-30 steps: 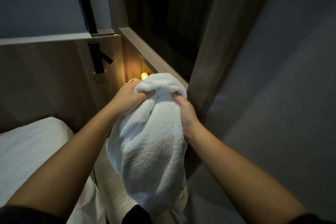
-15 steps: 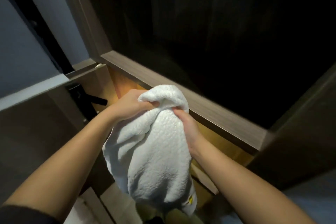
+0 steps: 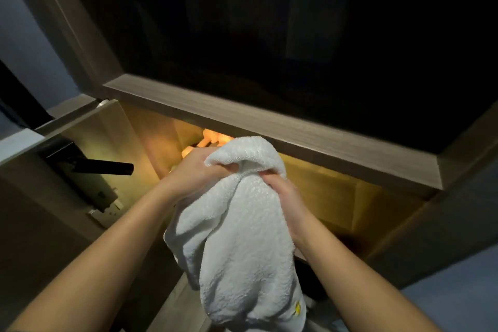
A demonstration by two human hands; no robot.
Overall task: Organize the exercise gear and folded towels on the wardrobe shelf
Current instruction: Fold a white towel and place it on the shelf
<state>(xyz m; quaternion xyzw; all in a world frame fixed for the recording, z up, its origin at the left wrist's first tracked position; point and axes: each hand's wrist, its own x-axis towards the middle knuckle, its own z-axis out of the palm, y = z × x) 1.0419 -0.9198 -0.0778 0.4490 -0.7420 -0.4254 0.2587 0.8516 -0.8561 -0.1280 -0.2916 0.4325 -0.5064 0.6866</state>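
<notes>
While left hand (image 3: pixel 194 173) and right hand (image 3: pixel 286 195) clamp white towel (image 3: pixel 242 240), lit compartment (image 3: pixel 326 197) holds blurred orange items (image 3: pixel 215 138)

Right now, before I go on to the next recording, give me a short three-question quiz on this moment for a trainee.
1. True or false: the white towel lies folded flat on top of the shelf board.
2. How many hands grip the towel's bunched top? A) one B) both C) neither
3. What colour is the lever handle at the left of the view?

Key
1. False: it hangs bunched in front of the board, below the grip.
2. B: the left hand and the right hand both grip it.
3. Black.
</notes>
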